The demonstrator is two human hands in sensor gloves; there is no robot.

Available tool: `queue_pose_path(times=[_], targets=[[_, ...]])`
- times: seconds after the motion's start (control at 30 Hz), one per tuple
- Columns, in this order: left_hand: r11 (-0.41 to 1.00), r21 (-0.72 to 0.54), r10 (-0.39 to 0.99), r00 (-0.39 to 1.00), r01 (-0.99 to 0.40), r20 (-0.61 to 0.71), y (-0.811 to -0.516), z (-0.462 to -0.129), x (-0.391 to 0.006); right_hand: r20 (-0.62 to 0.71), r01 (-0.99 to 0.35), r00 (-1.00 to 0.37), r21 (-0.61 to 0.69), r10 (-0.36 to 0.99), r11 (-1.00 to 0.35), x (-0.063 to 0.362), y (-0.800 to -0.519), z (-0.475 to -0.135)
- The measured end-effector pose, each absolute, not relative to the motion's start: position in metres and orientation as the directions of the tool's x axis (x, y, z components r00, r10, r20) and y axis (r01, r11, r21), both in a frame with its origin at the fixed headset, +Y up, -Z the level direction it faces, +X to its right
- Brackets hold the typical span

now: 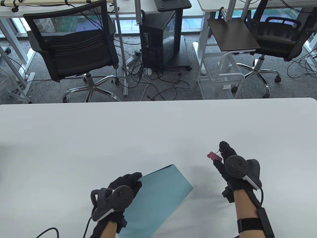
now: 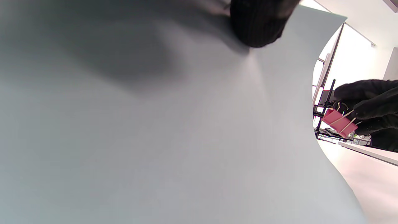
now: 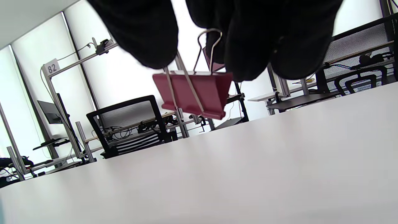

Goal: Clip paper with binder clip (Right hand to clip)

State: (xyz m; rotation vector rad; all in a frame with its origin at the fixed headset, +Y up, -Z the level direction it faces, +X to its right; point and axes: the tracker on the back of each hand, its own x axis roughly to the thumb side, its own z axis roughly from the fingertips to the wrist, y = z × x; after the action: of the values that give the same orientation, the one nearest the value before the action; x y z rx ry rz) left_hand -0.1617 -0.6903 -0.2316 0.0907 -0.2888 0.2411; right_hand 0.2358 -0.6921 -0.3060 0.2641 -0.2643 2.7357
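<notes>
A light blue sheet of paper (image 1: 158, 198) is held raised off the white table (image 1: 123, 138) at the front, its far corner lifted. My left hand (image 1: 123, 187) grips its left edge, fingers on top; the paper fills the left wrist view (image 2: 155, 124) with one fingertip (image 2: 258, 25) on it. My right hand (image 1: 226, 158) holds a red binder clip (image 1: 213, 155) by its wire handles, above the table and to the right of the paper, apart from it. The clip also shows in the left wrist view (image 2: 337, 123) and in the right wrist view (image 3: 199, 93), hanging mouth down, mouth closed.
Beyond the table's far edge stand two office chairs (image 1: 74, 49), a black computer tower (image 1: 161, 34) and a white cart (image 1: 223, 67) on a floor with cables.
</notes>
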Motion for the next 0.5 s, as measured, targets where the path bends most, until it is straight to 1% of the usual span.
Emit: queue_pose_path(times=[0.1,0.2,0.27,0.37,0.5], targets=[[0.969,0.046,0.216,0.928,-0.241,0.304,-0.692,-0.233,-0.158,0.242,-0.385,-0.910,-0.192,0.336,-0.903,0.232,-0.681,-0.292],[0.972,0.044,0.205,0.927,-0.231,0.315,-0.692,-0.233,-0.155,0.234,-0.369,-0.919,-0.237,0.316,-0.899,0.229,-0.672,-0.279],[0.974,0.045,0.197,0.926,-0.223,0.322,-0.691,-0.233,-0.152,0.227,-0.377,-0.918,-0.248,0.325,-0.892,0.228,-0.668,-0.271],[0.976,0.053,0.180,0.925,-0.210,0.335,-0.689,-0.232,-0.147,0.223,-0.450,-0.889,-0.277,0.399,-0.849,0.226,-0.665,-0.259],[0.973,0.045,0.197,0.915,-0.227,0.352,-0.689,-0.231,-0.142,0.297,-0.582,-0.809,-0.286,0.508,-0.761,0.220,-0.664,-0.247]])
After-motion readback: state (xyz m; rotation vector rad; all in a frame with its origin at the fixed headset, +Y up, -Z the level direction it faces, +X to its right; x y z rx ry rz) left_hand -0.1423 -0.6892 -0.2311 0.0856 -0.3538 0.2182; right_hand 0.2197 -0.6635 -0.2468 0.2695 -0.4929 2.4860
